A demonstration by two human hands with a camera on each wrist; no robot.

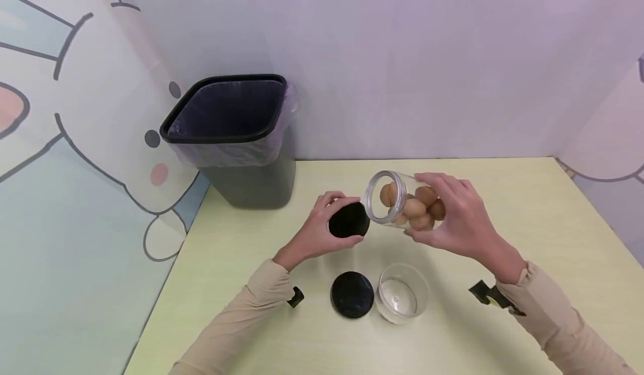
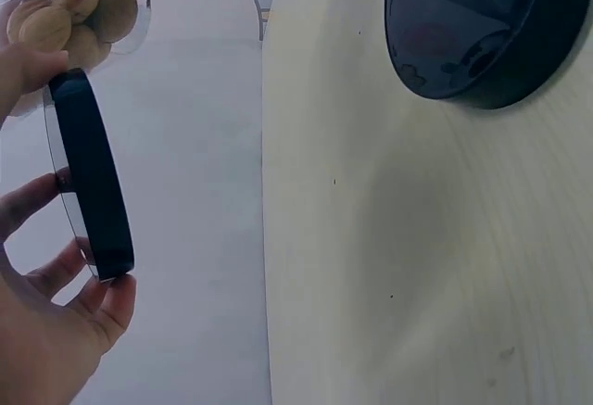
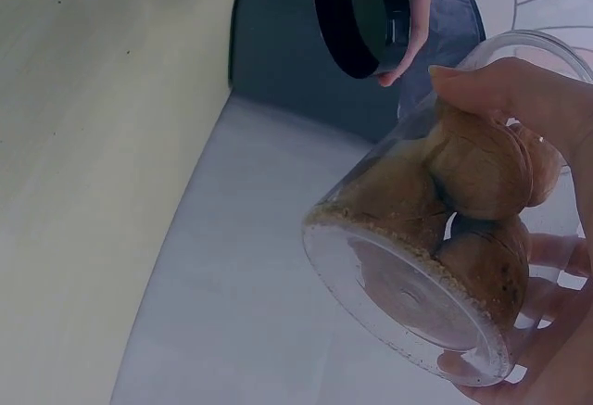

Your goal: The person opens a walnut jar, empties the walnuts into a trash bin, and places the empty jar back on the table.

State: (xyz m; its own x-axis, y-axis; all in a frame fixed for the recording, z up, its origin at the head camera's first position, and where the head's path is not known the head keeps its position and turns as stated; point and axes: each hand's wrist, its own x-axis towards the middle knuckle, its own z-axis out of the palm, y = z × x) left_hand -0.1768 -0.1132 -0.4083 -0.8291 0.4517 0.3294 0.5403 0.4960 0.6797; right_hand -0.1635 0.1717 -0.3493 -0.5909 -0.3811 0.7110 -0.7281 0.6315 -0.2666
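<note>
My left hand [image 1: 318, 231] pinches a black round lid [image 1: 349, 220] by its edge, thumb on one side and fingers on the other. The lid is off the jar and stands on edge in the air. Beside it, my right hand [image 1: 467, 218] grips a clear jar [image 1: 408, 181] tipped on its side, its uncovered mouth facing the lid. Several walnuts [image 1: 415, 208] lie inside the jar. In the right wrist view, brown crumbs [image 3: 408, 249] line the jar's bottom edge.
On the pale table [image 1: 508, 202], a second black lid [image 1: 352, 294] lies beside a clear open container [image 1: 402, 297], both below my hands. A grey bin [image 1: 251, 182] with a bag liner stands at the back left. Walls rise behind and at both sides.
</note>
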